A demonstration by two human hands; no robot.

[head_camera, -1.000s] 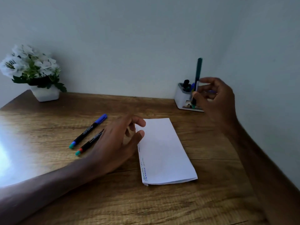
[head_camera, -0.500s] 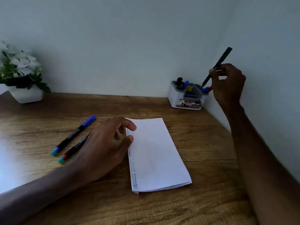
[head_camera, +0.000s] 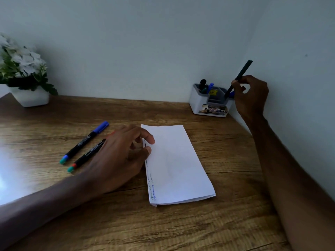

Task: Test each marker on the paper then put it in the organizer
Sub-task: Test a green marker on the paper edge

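Observation:
A folded white paper [head_camera: 178, 163] lies on the wooden desk [head_camera: 163, 227], with small scribbles along its left edge. My left hand [head_camera: 123, 156] rests beside that edge, fingertips touching the paper. My right hand [head_camera: 251, 95] pinches a dark green marker [head_camera: 243, 73], tilted, its lower end inside the right slot of the white organizer [head_camera: 210, 107] in the back corner. Other markers stand in the organizer's left slot. A blue-capped marker [head_camera: 85, 141] and a second black marker [head_camera: 87, 154] lie left of my left hand, the second partly hidden under it.
A white pot of white flowers [head_camera: 25, 77] stands at the back left. Walls close the desk at the back and on the right [head_camera: 299, 87]. Bright glare covers the desk's left side [head_camera: 14, 169].
My right hand carried the green marker from in front of the organizer to its right side and lowered the tip into the right slot. The left hand stayed by the paper.

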